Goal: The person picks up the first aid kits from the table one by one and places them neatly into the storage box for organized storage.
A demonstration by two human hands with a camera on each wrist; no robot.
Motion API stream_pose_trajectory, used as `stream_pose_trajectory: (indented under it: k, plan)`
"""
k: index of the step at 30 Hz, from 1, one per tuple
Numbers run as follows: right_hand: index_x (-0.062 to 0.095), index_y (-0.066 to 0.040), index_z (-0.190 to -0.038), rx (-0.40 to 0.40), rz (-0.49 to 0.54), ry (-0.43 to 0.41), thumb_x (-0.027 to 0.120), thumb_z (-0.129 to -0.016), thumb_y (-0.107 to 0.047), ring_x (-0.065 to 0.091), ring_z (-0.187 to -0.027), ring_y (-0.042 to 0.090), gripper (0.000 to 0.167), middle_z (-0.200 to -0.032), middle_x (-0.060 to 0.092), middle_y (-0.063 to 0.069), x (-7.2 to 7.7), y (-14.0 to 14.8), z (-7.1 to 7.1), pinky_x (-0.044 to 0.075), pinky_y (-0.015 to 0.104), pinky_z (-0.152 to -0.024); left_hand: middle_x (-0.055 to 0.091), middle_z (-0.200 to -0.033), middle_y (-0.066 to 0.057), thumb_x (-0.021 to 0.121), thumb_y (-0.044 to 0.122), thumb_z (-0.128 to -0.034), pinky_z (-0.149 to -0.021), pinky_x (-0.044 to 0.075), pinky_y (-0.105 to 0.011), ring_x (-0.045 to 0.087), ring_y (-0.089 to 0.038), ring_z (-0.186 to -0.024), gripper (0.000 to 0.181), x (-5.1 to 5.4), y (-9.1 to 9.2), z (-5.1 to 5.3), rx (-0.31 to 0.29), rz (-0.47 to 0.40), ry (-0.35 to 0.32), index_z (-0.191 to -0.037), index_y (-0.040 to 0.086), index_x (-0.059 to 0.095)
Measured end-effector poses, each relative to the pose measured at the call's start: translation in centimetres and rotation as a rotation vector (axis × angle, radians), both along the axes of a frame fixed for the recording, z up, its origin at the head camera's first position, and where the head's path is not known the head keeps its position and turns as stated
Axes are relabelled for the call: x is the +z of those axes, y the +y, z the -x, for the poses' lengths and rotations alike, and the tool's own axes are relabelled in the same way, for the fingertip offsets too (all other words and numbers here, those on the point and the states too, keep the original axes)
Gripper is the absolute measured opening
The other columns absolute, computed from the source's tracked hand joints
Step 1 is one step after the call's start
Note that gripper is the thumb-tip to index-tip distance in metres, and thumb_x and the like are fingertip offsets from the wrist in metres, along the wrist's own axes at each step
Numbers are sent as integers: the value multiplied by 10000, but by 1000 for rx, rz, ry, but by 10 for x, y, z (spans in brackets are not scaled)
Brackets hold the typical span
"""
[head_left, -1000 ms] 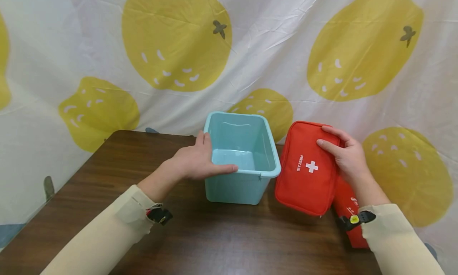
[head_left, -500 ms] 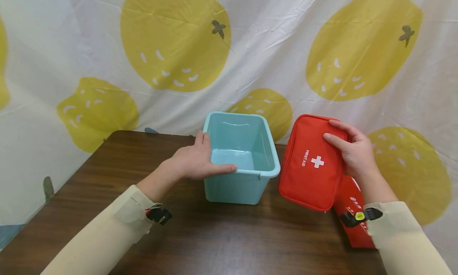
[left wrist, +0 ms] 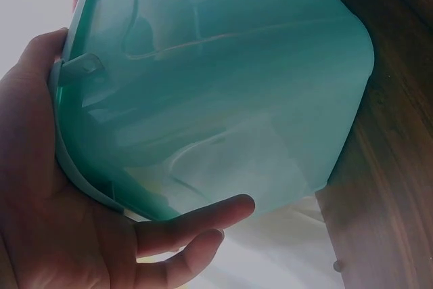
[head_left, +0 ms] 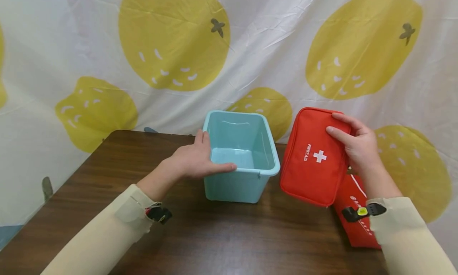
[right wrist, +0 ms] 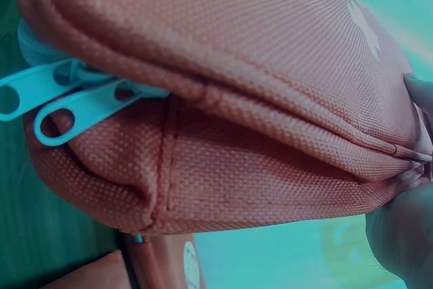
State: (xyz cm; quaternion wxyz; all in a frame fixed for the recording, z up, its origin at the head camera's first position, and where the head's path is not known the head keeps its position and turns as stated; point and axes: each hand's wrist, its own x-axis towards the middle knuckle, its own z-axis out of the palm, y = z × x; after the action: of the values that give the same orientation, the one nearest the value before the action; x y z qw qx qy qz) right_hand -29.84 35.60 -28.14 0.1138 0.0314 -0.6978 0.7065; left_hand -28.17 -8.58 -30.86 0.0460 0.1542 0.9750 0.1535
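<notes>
A light blue plastic bin (head_left: 234, 187) stands upright on the table, its inside bare. My left hand (head_left: 191, 159) rests on the bin's left rim, thumb along the front edge, fingers stretched along the side; the left wrist view shows the fingers against the bin's outer wall (left wrist: 223, 99). My right hand (head_left: 361, 148) pinches the upper right edge of a red first aid pouch (head_left: 311, 175), held tilted just right of the bin. In the right wrist view, two zipper pulls hang from the pouch (right wrist: 270, 120).
A second red pouch (head_left: 358, 223) with white print lies at the table's right side, partly behind the right wrist. The brown wooden table (head_left: 222, 243) reaches back to a white curtain (head_left: 264, 40) with yellow fruit shapes, close behind the bin.
The right hand has lifted the first aid pouch upward and slightly to the right, so more of the second red pouch shows. The left hand and the bin have stayed in place.
</notes>
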Motion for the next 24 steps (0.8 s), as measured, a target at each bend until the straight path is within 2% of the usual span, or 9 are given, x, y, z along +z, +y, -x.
stream_pose_trajectory:
  k: [8,17,24]
  plan:
    - [669,-238,-1523,6,10,52,862,-964,-214,745,-973,104,592,-1377,588,-67,17,-4,1,666,268,-757,114,-1781,-226,563,953,-837,-992,598,-512,661,-386,-1305,1447,1,0,-1,-1,-12,-2,-1734,-38,7]
    - [742,-134,-1431,7,91,230,814,-972,-31,735,-998,121,476,-1310,664,-14,41,-5,1,657,239,-768,105,-1788,-215,556,965,-831,-990,596,-502,662,-378,-1298,1454,0,0,0,1,-14,-8,-1735,-35,11]
    - [747,-120,-1418,-16,125,281,845,-941,-24,695,-1066,144,496,-1322,656,-2,62,-5,2,656,233,-770,116,-1781,-210,557,966,-830,-969,601,-493,676,-373,-1266,1455,-1,1,0,0,-11,2,-1735,-34,10]
